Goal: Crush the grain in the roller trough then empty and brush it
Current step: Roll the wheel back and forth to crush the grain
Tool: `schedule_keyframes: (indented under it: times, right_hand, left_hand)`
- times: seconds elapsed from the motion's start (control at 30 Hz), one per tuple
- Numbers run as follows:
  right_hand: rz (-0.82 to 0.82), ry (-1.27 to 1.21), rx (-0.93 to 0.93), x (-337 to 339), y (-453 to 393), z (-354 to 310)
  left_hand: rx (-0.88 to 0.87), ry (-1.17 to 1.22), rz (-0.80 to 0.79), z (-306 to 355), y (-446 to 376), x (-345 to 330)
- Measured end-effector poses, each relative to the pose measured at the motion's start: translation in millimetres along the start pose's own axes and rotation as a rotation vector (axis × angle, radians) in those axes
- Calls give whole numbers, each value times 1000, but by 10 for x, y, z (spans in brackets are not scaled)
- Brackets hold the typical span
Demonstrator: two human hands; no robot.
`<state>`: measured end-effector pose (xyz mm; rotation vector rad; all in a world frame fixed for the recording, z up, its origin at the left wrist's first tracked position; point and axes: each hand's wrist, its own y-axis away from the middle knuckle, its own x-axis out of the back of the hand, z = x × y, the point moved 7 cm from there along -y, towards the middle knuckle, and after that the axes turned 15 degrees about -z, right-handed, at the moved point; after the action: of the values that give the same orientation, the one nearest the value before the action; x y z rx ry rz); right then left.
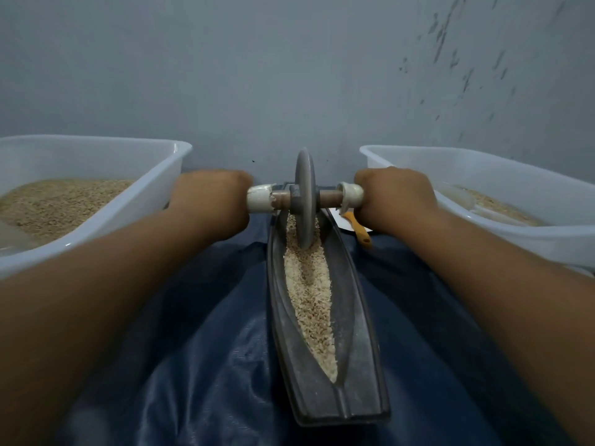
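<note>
At the trough's [354, 375] far end, both hands — left [211, 196], right [394, 196] — grip the roller's [305, 201] handles over grain [310, 304].

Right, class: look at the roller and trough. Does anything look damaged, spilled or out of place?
Yes. The white sleeve on the axle by the left hand has a ragged, broken inner edge, and the one by the right hand looks chipped too. The grain sits inside the trough; none shows spilled.

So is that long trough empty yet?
No. The trough holds pale grain along its channel, under the wheel.
</note>
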<state>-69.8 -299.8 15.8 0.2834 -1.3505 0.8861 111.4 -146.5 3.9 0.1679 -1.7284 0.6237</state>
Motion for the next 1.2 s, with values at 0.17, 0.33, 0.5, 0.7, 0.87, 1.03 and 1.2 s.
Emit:
schedule_keyframes:
  times: [0.17,0.33,0.5,0.7,0.87,1.03,1.2]
  right_hand:
    - [-111,-41,16,23,182,-19]
    - [-153,-34,45,130,469,-77]
    - [-131,-39,51,262,885,-104]
    - [-288,-59,77,443,1318,-16]
    - [-458,-78,80,383,1286,-12]
    - [-237,-8,37,237,757,-112]
    - [-80,26,35,148,245,-87]
  left_hand:
    - [19,-4,-81,38,195,7]
    - [14,29,-130,103,501,79]
    - [-6,14,-121,149,872,198]
    - [-39,-61,-115,214,1211,472]
    - [-46,-41,-193,209,1160,450]
    - [6,62,-240,128,745,125]
    - [25,63,-115,21,295,0]
